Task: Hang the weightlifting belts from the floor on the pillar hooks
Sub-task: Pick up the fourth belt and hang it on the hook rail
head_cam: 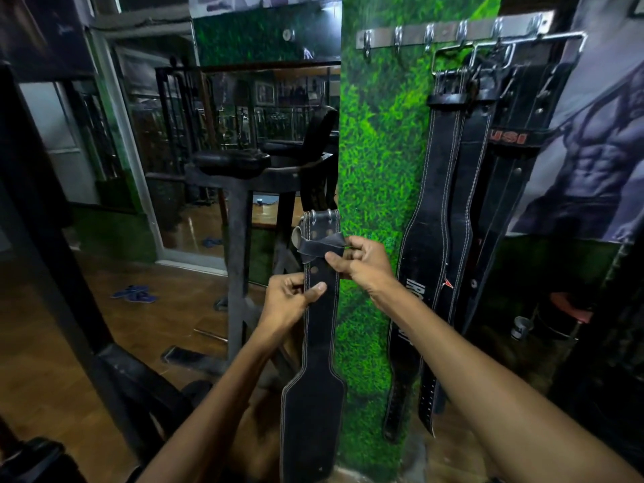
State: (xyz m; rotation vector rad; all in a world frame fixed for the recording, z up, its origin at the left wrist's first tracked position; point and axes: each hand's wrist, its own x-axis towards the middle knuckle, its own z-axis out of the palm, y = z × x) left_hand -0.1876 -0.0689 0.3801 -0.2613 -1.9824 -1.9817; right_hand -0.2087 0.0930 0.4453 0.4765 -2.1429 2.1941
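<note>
A person's 2 bare hands hold a black stitched weightlifting belt (319, 329) upright in front of a pillar (374, 190) clad in artificial grass. The left hand (285, 303) pinches the belt's narrow strap between thumb and curled fingers (315, 291), thumb pressed flat on the front face; below those fingers the belt widens into its broad back panel, which hangs down between the forearms. Just above and to the right, the right hand (362, 261) grips the belt's loose leather keeper loop (322, 244), thumb and fingers closed tight on it; past those fingertips sits the buckle end with 2 metal prongs. Beyond the right hand's knuckles, 2 black belts (449, 217) hang down the pillar's face, with a third, marked in red letters, beside them to the right. Higher still runs a metal hook rail (453, 33) with 6 hooks. Left of the hands stands a dark padded gym machine (240, 176), with blue sandals (134, 294) lying on the wooden floor (41, 343).
</note>
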